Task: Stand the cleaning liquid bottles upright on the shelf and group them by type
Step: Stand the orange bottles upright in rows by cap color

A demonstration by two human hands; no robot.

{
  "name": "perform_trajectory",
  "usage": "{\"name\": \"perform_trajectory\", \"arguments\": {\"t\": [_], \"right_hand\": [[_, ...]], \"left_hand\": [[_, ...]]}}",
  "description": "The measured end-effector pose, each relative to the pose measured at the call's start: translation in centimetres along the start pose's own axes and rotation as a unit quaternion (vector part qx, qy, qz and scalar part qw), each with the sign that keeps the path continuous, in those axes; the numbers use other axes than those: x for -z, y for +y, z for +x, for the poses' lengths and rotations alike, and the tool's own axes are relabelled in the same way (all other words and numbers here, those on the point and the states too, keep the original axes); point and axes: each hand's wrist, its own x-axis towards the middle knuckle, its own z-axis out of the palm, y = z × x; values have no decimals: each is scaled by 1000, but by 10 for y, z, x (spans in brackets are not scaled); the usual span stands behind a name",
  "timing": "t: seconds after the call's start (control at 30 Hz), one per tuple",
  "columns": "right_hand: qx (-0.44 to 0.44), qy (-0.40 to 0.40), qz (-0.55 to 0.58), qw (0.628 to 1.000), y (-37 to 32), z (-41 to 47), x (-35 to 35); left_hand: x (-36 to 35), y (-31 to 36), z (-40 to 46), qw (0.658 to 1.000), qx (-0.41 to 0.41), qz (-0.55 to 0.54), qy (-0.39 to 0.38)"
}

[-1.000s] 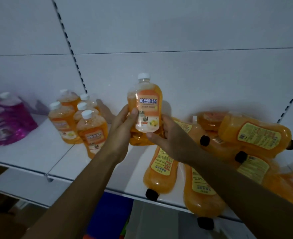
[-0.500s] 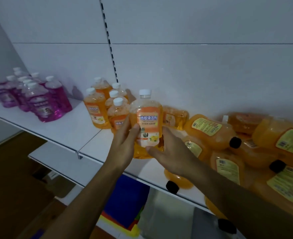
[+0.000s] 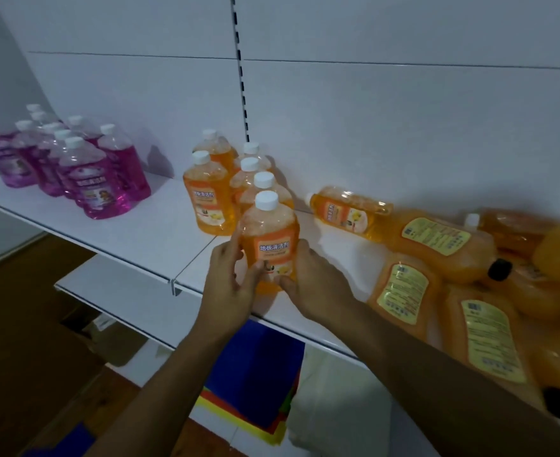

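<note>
Both hands, the left hand (image 3: 227, 275) and right hand (image 3: 314, 285), are curling their fingers round the upright orange bottle (image 3: 269, 239), standing cap-up near the shelf (image 3: 159, 239) edge, just before the standing orange group (image 3: 235, 183).

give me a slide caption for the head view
Both hands, left and right, set an upright orange bottle beside the standing orange group.

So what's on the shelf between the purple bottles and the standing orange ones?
Nothing: the head view shows bare white shelf between the purple bottles and standing orange bottles.
</note>
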Motion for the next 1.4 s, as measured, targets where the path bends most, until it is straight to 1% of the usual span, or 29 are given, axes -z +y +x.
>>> {"name": "perform_trajectory", "arguments": {"t": [0.03,0.1,0.13,0.17,0.23,0.3,0.33,0.37,0.43,0.47,0.53,0.57,0.6,0.63,0.73,0.77,0.83,0.87,0.93,1.0,1.07,1.1,1.13,1.17,1.23,1.27,1.33,1.37,1.4], "right_hand": [[0,2,-9,1000,0,2,-1],[1,1,-23,1000,4,2,0],[3,3,-28,1000,8,0,3],[7,11,-29,999,12,-3,8],[16,44,-21,999,23,-9,25],[8,88,3,996,35,-15,49],[0,110,16,994,42,-18,63],[-7,128,23,991,49,-21,77],[-17,147,6,989,68,-30,104],[-25,146,-8,989,77,-36,116],[-49,134,-28,989,95,-50,130],[-55,126,-37,990,102,-56,133],[-55,116,-43,991,107,-60,134],[-51,106,-49,992,111,-63,133],[-31,75,-65,995,116,-67,126],[-26,67,-64,995,116,-67,125],[-8,38,-40,998,116,-67,126],[8,13,-24,1000,117,-67,127],[44,-52,-5,998,118,-68,128],[73,-79,2,994,112,-66,127],[89,-56,16,994,108,-59,123],[82,-37,22,996,106,-56,122],[63,-17,38,997,104,-53,122],[34,1,81,996,103,-51,122],[-19,33,230,973,102,-48,124],[-31,45,286,957,103,-46,124],[-34,52,330,942,101,-43,125],[-31,50,336,940,100,-43,125],[-29,47,340,939,99,-43,126]], "left_hand": [[-1,0,-1,999,-5,26,45],[-2,4,-8,990,-41,25,131],[-3,7,-13,987,-74,11,143],[-6,10,-17,985,-110,3,132],[-18,17,-23,984,-165,7,68],[-35,27,-23,980,-195,29,-31],[-44,33,-23,972,-212,47,-90],[-53,37,-21,958,-231,67,-155],[-69,44,-16,920,-253,93,-286],[-76,49,-14,901,-238,87,-351],[-90,63,-11,877,-154,41,-454],[-96,70,-11,871,-116,41,-475],[-101,77,-13,869,-97,61,-481],[-105,82,-17,867,-103,97,-478],[-113,85,-28,855,-183,208,-438],[-114,86,-28,854,-194,230,-425],[-109,94,-19,861,-172,229,-419],[-104,102,-12,873,-137,197,-425],[-92,116,3,896,-63,89,-431],[-81,125,17,898,1,-18,-439],[-72,132,24,887,89,-102,-441],[-69,134,26,887,128,-127,-424],[-67,135,28,891,155,-149,-400],[-66,134,30,897,161,-168,-375],[-68,132,31,910,135,-205,-334],[-69,132,31,922,105,-197,-315],[-72,130,31,952,28,-119,-281],[-74,128,31,959,4,-90,-268],[-75,129,31,962,-8,-86,-259]]}}
